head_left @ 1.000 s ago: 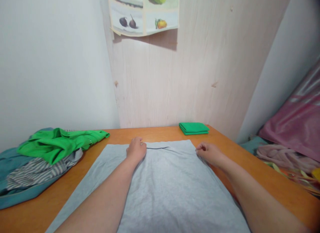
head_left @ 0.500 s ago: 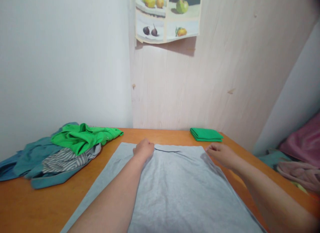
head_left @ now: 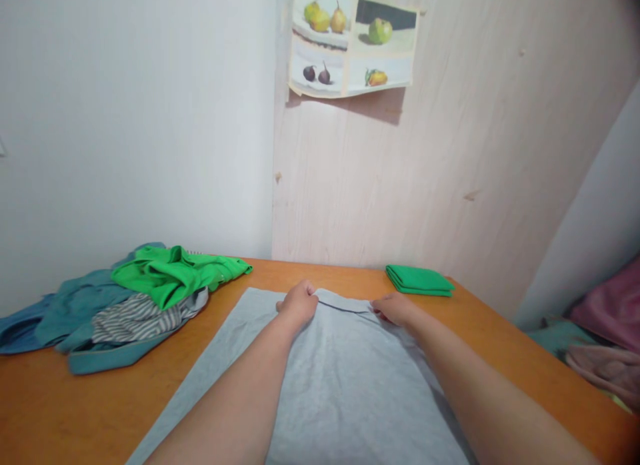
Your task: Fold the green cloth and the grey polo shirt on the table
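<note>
A light grey garment (head_left: 340, 385) lies spread on the table, its far edge showing a thin dark line; its exact kind is not clear. My left hand (head_left: 300, 302) is closed on that far edge, left of the line, thumb uppermost. At the right end of the line, my right hand (head_left: 393, 308) pinches the same edge, with small creases in the cloth beside it. The fingertips of both hands are partly hidden. Both forearms reach across the garment, and its near end runs out of view.
On the wooden table (head_left: 45, 405), a heap at left holds a bright green garment (head_left: 175, 275), a striped cloth (head_left: 137, 318) and blue-green clothes (head_left: 90, 302). A folded green cloth (head_left: 420, 280) lies at the far right. Pink fabric (head_left: 610, 308) is beyond the table's right edge.
My right hand has moved left from the garment's far right corner, bringing its right side inward. My left hand stays on the far edge. The view has shifted slightly.
</note>
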`<state>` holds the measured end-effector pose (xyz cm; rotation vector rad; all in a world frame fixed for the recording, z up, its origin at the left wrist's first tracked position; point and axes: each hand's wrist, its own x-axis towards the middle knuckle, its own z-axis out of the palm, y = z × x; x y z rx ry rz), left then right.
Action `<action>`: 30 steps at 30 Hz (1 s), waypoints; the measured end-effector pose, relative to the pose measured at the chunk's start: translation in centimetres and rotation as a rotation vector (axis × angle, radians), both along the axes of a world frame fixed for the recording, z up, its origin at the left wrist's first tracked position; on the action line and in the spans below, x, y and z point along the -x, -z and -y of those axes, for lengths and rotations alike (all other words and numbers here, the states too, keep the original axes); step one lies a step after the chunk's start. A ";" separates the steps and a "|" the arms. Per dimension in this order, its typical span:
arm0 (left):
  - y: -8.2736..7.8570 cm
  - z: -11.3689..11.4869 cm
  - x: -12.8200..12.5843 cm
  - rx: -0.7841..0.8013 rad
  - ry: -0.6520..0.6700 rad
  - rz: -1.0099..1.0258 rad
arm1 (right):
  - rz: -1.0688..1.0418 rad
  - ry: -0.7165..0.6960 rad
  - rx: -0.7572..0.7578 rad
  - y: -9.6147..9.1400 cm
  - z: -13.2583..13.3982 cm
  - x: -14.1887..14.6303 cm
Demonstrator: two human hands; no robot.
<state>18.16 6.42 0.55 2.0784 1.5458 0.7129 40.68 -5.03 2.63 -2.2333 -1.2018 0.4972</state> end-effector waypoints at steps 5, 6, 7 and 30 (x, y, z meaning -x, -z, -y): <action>-0.2 0.2 -0.1 0.005 0.007 0.057 | -0.064 0.001 0.100 -0.5 -0.6 0.3; -0.2 0.2 -0.1 0.006 0.008 0.063 | -0.062 0.005 0.109 -0.5 -0.7 0.2; -0.2 0.2 -0.1 0.008 0.009 0.069 | -0.054 0.008 0.115 -0.5 -0.7 0.1; 0.0 0.3 0.5 -0.093 0.040 -0.018 | 0.083 -0.085 -0.194 2.5 -1.3 -0.2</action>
